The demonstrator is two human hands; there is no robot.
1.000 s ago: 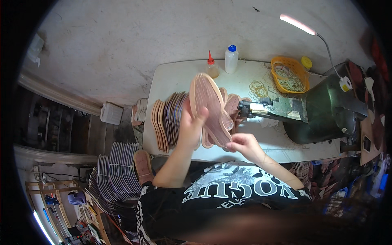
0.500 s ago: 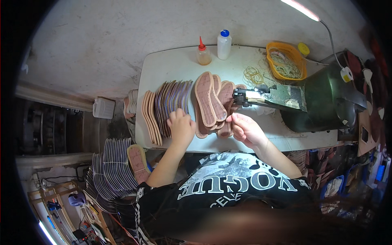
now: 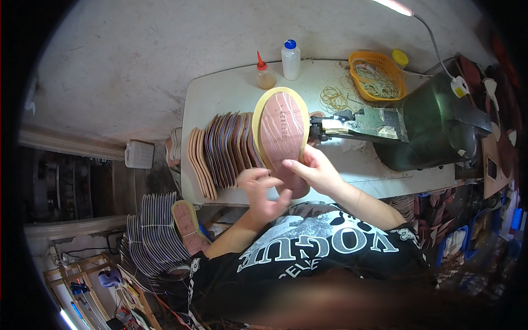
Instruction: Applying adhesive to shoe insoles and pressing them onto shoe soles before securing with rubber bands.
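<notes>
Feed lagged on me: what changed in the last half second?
The right hand now holds a yellow-edged insole it did not hold before. The left hand has shifted right and back from the row of insoles. The blue-capped bottle and orange basket stayed put.

A red-tipped bottle and a blue-capped bottle are set near the far edge of the worktop. Pale bands are held in a yellow basket. A lamp is carried on a gooseneck, and a white jug is placed left of the worktop.
</notes>
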